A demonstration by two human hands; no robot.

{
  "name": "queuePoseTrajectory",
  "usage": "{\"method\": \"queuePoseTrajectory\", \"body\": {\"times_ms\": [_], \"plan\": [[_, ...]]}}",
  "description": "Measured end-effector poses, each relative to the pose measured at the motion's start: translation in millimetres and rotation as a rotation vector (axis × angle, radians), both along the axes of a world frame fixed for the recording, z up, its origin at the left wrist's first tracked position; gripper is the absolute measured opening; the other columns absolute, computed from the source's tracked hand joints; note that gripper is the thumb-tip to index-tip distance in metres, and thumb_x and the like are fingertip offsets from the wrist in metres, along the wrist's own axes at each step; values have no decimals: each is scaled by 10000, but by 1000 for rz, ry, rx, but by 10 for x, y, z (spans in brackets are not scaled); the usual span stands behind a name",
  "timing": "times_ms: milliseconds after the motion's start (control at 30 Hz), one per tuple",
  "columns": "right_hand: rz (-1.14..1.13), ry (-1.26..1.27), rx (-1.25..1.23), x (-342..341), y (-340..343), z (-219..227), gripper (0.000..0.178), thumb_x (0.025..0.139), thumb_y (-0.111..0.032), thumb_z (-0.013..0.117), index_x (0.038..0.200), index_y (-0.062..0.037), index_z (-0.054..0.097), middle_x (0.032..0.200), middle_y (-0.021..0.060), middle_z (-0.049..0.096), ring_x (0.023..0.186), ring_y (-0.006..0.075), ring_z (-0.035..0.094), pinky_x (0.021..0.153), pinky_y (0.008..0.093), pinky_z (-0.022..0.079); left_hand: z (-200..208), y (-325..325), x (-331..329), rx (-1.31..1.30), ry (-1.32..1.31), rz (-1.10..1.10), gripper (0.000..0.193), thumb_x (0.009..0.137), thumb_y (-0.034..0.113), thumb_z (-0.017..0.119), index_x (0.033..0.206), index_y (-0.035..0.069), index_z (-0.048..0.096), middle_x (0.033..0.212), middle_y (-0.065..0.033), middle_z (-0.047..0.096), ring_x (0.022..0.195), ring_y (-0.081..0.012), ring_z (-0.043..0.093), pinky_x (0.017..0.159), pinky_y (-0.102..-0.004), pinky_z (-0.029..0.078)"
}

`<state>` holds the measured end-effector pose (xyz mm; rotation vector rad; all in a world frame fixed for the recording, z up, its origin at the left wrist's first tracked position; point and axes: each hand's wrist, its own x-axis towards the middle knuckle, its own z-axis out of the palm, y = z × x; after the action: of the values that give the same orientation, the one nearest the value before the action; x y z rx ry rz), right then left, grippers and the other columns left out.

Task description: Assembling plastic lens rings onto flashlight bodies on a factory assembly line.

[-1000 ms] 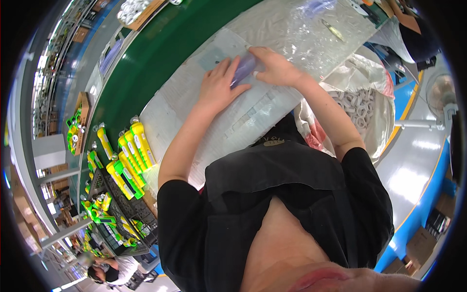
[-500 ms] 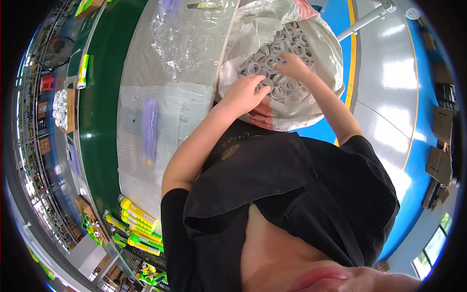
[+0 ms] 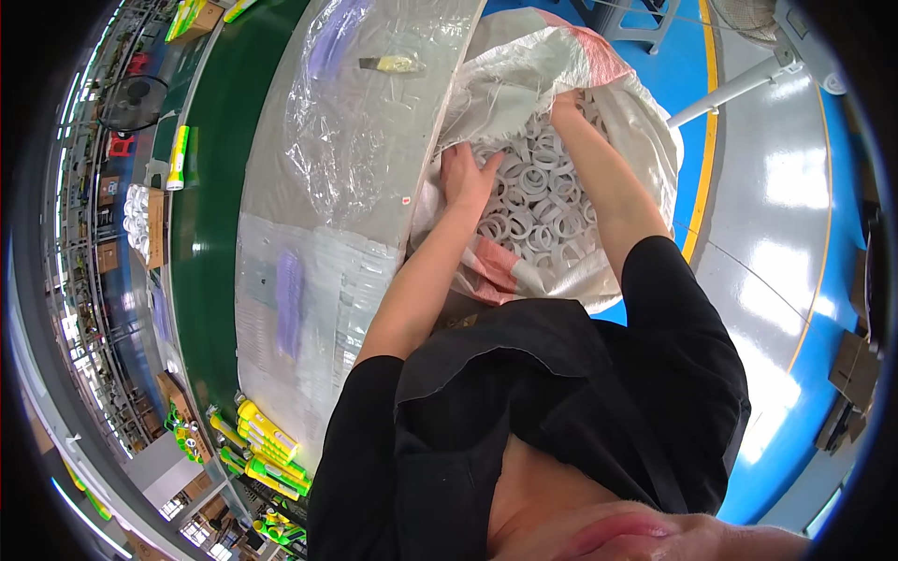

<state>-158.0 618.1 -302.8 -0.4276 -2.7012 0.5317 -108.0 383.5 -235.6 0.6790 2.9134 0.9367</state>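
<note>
A white woven sack (image 3: pixel 650 159) with red-pink patches stands in front of me, its mouth spread wide. Loose white plastic rings (image 3: pixel 538 192) are heaped inside it. At the sack's left inner side is my left hand (image 3: pixel 468 178), thumb apart from the fingers, its fingertips close to the folded sack wall. My right hand (image 3: pixel 567 106) reaches to the far side of the heap, under the sack's overhanging far rim. The fingers of that hand are mostly hidden, so whether they hold a ring does not show.
Left of the sack is a plastic-covered table (image 3: pixel 374 224) bearing a cutter knife (image 3: pixel 393 64) and purple wrapped bundles (image 3: pixel 290 299). Yellow and green flashlights (image 3: pixel 267 435) are piled at its near end. A green conveyor belt (image 3: pixel 208 252) runs beyond. A white metal pole (image 3: pixel 730 92) stands right of the sack.
Both hands have moved apart and farther away: the left to the sack's left side, the right from above the rings to under the far rim. The view has shifted too.
</note>
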Motion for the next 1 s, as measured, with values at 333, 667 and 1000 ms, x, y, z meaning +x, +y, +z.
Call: {"method": "queuePoseTrajectory", "body": {"times_ms": [333, 667, 1000], "plan": [[-264, 474, -153, -52, 261, -345, 558, 855, -396, 556, 1309, -72, 547, 1346, 219, 518, 1297, 346, 443, 1073, 477, 344, -84, 655, -332, 117, 101, -58, 704, 681, 332, 841, 1261, 47, 561, 1323, -224, 517, 1246, -430, 431, 1044, -438, 383], [80, -394, 79, 885, -197, 1088, 555, 745, -480, 675, 1167, -121, 664, 1227, 225, 589, 1222, 381, 504, 1001, 479, 430, 109, 152, 314, -20, -73, -164, 768, 667, 244, 756, 1372, 142, 468, 1277, -246, 467, 1190, -467, 460, 963, -476, 445], [-387, 441, -2135, 319, -424, 1380, 542, 833, -259, 730, 1315, -94, 544, 1318, 77, 549, 1184, 239, 527, 949, 416, 446, -39, 193, 129, 225, -107, -17, 505, 780, 354, 706, 1085, -37, 609, 918, -243, 667, 876, -452, 622, 804, -493, 499]]}}
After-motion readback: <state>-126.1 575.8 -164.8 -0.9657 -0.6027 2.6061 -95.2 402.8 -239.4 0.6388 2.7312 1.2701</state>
